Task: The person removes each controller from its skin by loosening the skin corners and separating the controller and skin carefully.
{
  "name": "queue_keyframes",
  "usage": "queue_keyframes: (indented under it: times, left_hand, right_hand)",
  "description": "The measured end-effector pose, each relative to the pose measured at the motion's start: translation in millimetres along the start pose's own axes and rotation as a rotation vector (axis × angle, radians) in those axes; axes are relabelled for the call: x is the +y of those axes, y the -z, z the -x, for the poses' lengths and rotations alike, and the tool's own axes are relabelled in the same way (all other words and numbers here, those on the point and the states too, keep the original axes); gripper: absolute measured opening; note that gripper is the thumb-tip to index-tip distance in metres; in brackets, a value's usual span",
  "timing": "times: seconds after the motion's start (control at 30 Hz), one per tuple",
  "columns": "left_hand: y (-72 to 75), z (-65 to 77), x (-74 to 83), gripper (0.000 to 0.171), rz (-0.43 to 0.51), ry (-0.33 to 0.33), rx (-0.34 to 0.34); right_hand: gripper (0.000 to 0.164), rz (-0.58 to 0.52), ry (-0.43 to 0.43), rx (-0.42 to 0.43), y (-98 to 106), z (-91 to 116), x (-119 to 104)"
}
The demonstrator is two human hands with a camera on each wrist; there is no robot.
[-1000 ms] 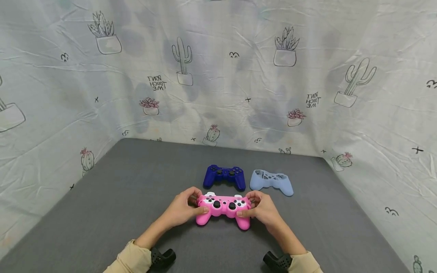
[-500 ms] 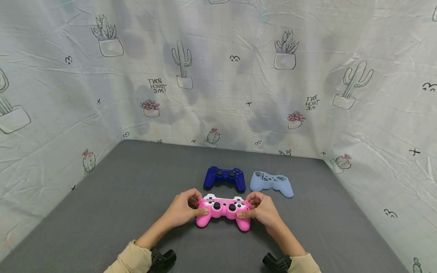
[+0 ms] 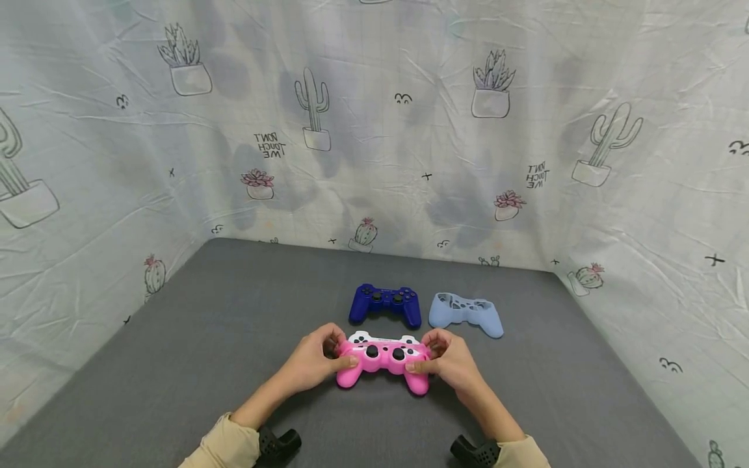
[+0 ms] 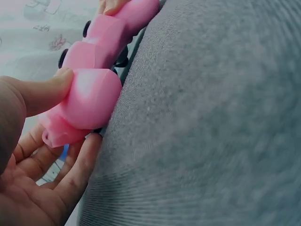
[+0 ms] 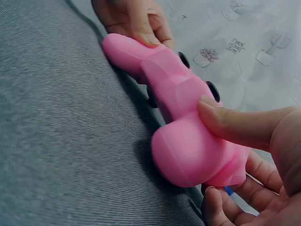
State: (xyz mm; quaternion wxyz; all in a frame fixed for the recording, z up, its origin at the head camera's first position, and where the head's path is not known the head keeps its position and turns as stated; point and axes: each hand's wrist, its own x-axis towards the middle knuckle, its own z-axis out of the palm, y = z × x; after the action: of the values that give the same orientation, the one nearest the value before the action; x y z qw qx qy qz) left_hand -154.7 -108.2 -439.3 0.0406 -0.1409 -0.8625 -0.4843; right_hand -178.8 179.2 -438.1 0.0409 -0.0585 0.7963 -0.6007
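A white game controller (image 3: 383,340) sits low over the grey table with a pink silicone cover (image 3: 384,364) around its grips and front. White shows along its far edge, above the cover's rim. My left hand (image 3: 313,356) pinches the left end, thumb on top of the pink grip and fingers around the outer side. At the right end my right hand (image 3: 450,357) holds it the same way. In the left wrist view a loose flap of the cover (image 4: 61,132) with a small loop stands off the controller's shoulder.
Just beyond the hands lies a dark blue game controller (image 3: 385,299). A light blue silicone controller cover (image 3: 459,315) lies to its right. Behind the grey table (image 3: 263,286) hangs a pale curtain (image 3: 374,130) with cactus drawings, also along both sides.
The pink cover's far rim has slid down toward me, baring more of the white controller's top edge. Both hands keep their hold in nearly the same place.
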Motion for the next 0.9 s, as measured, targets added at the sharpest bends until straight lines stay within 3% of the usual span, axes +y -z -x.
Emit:
queue_keyframes:
  times: [0.2, 0.47, 0.9]
  left_hand:
    - [-2.1, 2.4, 4.4, 0.041, -0.002, 0.017, 0.013]
    - [-3.9, 5.0, 9.1, 0.037, -0.062, -0.086, 0.023]
    - [-5.1, 0.3, 9.0, 0.028, -0.077, -0.104, 0.048]
  right_hand:
    - [0.045, 0.064, 0.062, 0.047, -3.4, 4.0, -1.6]
    - [0.048, 0.173, 0.182, 0.071, -2.8, 5.4, -0.6]
    - [0.049, 0.206, 0.147, 0.057, -0.4, -3.8, -0.8]
